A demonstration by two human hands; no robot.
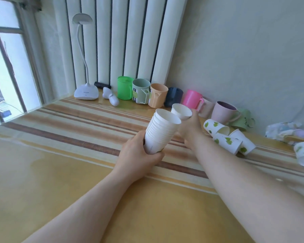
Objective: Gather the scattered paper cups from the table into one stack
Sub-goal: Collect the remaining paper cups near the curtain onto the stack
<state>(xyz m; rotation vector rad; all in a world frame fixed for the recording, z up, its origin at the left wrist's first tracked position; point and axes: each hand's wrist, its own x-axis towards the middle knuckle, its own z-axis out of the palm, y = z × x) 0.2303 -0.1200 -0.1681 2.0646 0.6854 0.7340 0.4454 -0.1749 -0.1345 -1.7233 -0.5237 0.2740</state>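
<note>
Left hand (pixel 139 153) clamped around tilted stack of white paper cups (pixel 161 132) above the striped table (pixel 68 130); right hand (pixel 189 125) gripping one white cup (pixel 181 111) just beyond, fingers seemingly closed; three leaf-print cups (pixel 228 137) lying right.

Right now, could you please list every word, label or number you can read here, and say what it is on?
Light green mug, far right of the row: dark handwritten-style lettering, too small to read.
Grey-green mug: a printed label, too blurred to read.
Lamp base: faint marking, unreadable.
Paper cups: green leaf prints only, no text.
</note>
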